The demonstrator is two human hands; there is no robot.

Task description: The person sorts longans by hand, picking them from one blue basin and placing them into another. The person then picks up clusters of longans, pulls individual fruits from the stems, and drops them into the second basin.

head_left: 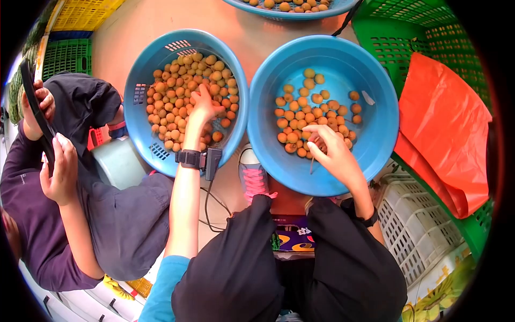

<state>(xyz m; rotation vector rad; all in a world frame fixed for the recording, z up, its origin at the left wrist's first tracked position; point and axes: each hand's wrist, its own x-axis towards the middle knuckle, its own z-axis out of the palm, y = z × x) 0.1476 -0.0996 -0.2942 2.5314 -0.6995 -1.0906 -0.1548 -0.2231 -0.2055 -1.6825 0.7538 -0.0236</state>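
Note:
My left hand [203,106] reaches into a blue slotted basket [133,121] that holds a heap of round brown longans [177,96]. Its thumb and fingers are apart, touching the fruit, with some fingertips hidden among it. Over the blue basin [322,185] beside it, my right hand [333,151] has its fingers curled in a pinch. A thin brown stem [312,164] hangs below the thumb and fingertips; whether a fruit is on it is hidden. A looser layer of longans [316,115] lies in this basin, around and beyond my right hand.
Another blue basket [284,15] of longans stands at the far side. On the right are a green crate [383,48], an orange-red plastic bag [445,134] and a white crate [418,225]. A seated person [126,225] on the left holds a dark flat object [35,102].

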